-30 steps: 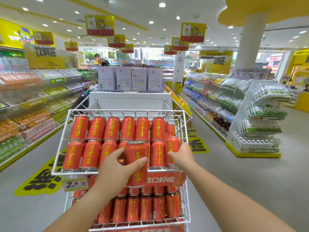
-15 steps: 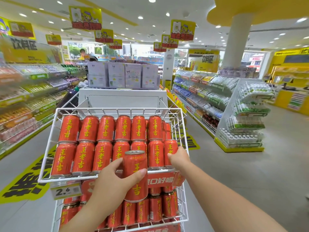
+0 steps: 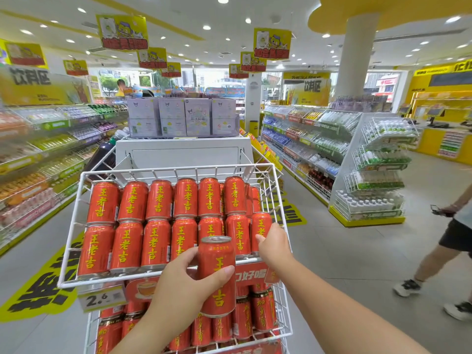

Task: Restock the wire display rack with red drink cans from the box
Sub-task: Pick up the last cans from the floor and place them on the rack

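A white wire display rack (image 3: 76,213) stands in front of me, its top basket filled with two rows of upright red drink cans (image 3: 132,201). My left hand (image 3: 184,290) grips one red can (image 3: 217,274) upright, just before the basket's front edge. My right hand (image 3: 273,241) rests on the front right can (image 3: 260,229) in the top basket; whether it grips the can or only touches it I cannot tell. A lower basket (image 3: 286,318) holds more red cans. The box is out of view.
A price tag reading 2.6 (image 3: 102,298) hangs on the rack's front. A white stand (image 3: 184,154) with pale boxes sits behind the rack. Drink shelves line the left (image 3: 38,162) and right (image 3: 319,149). A person (image 3: 449,241) walks at the far right.
The view has swung down and to the left, and a walking person has come in at the right edge. My left hand keeps its can; my right hand stays at the front right can.
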`<state>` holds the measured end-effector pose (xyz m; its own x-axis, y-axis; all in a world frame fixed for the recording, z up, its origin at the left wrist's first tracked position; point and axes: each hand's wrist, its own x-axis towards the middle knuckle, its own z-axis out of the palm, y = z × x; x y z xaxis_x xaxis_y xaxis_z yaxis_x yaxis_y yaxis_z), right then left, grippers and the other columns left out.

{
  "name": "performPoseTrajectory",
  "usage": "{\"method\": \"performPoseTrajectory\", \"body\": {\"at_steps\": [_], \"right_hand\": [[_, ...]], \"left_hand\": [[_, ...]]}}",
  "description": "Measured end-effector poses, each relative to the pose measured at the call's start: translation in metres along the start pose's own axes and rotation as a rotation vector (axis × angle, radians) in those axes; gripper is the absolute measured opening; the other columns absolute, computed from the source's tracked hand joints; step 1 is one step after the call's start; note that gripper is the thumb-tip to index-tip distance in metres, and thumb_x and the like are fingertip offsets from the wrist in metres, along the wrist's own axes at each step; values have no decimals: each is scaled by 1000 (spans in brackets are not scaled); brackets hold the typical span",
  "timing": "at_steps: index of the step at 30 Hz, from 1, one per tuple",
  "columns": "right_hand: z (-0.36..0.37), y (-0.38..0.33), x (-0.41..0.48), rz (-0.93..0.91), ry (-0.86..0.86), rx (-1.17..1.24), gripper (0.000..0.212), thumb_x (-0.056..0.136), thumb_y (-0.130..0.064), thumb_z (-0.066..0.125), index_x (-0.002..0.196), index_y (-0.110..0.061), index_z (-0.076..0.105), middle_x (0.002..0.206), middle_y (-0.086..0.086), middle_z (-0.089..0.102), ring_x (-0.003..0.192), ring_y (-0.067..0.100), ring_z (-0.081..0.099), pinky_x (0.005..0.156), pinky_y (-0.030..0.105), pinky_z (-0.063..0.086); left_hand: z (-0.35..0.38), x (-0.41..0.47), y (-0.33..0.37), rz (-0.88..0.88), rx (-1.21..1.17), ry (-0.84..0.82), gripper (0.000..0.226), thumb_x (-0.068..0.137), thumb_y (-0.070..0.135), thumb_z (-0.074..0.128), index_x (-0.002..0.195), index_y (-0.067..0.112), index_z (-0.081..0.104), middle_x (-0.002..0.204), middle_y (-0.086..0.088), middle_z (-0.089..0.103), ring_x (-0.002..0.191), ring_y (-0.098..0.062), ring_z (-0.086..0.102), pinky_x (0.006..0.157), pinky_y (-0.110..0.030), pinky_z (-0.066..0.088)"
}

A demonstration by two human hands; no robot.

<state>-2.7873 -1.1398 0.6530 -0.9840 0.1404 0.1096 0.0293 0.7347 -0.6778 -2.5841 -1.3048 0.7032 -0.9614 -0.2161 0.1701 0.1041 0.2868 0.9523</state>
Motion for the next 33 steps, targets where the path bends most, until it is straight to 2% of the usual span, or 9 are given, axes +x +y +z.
{"method": "performPoseTrajectory", "body": {"at_steps": [2, 6, 12, 16, 19, 23, 27, 31, 33], "right_hand": [[1, 4, -1, -25, 23, -11, 26, 97, -32, 61, 106, -8, 57, 104, 8, 60, 94, 27, 63, 82, 42, 54], [2, 6, 0, -36, 23, 28, 23, 96, -34, 62, 104, -12, 59, 99, 4, 62, 95, 26, 64, 85, 44, 55], [-2, 6, 0, -36, 3, -61, 30, 98, -30, 60, 114, -8, 48, 108, 8, 63, 98, 25, 65, 81, 42, 55], [3, 8, 1, -34, 2, -117, 12, 99, -16, 58, 92, -10, 51, 101, 4, 68, 87, 19, 68, 71, 39, 58], [0, 5, -2, -71, -17, -195, 21, 100, -23, 58, 103, -3, 63, 97, 6, 61, 87, 21, 70, 70, 33, 56], [-5, 6, -2, -108, -46, -207, 14, 98, -5, 55, 108, -4, 64, 90, 2, 63, 90, 15, 67, 72, 25, 53], [-3, 9, -3, -179, -17, -184, 16, 96, 0, 49, 110, -2, 58, 106, 13, 64, 99, 24, 67, 84, 35, 57], [-7, 8, -6, -213, 32, -184, 42, 90, 9, 47, 126, -12, 46, 99, 10, 57, 86, 25, 64, 72, 35, 55], [-11, 7, -10, -228, -13, -176, 41, 90, 8, 49, 123, -15, 45, 100, 10, 56, 85, 26, 63, 72, 36, 54]], "left_hand": [[1, -1, 1, -4, -7, 3, 49, 67, 50, 87, 111, 31, 76, 105, 11, 78, 95, -9, 75, 85, -34, 61], [3, -3, 4, -14, 2, 6, 44, 69, 44, 86, 109, 31, 76, 101, 12, 78, 91, -9, 76, 79, -29, 61], [7, -2, 3, -19, 15, 32, 39, 69, 44, 86, 106, 34, 76, 99, 17, 77, 90, -4, 74, 66, -18, 58], [9, 0, 0, -31, 4, 24, 42, 67, 46, 86, 106, 34, 76, 100, 16, 77, 90, -6, 75, 68, -21, 59], [12, 1, -1, -40, -1, 13, 43, 67, 47, 86, 107, 33, 76, 100, 13, 78, 91, -7, 75, 72, -25, 60], [18, 6, -5, -35, -2, 5, 47, 66, 52, 86, 108, 34, 76, 102, 13, 78, 94, -10, 75, 82, -34, 62], [21, 14, -9, -18, -7, -4, 55, 64, 62, 88, 110, 36, 75, 106, 14, 76, 98, -10, 74, 85, -35, 61], [23, 21, -12, -6, -42, -6, 61, 60, 64, 87, 112, 34, 75, 106, 10, 78, 100, -12, 74, 87, -38, 61], [23, 22, -10, -12, -50, -3, 54, 65, 55, 90, 110, 30, 75, 103, 7, 78, 97, -14, 75, 85, -39, 62]]}}
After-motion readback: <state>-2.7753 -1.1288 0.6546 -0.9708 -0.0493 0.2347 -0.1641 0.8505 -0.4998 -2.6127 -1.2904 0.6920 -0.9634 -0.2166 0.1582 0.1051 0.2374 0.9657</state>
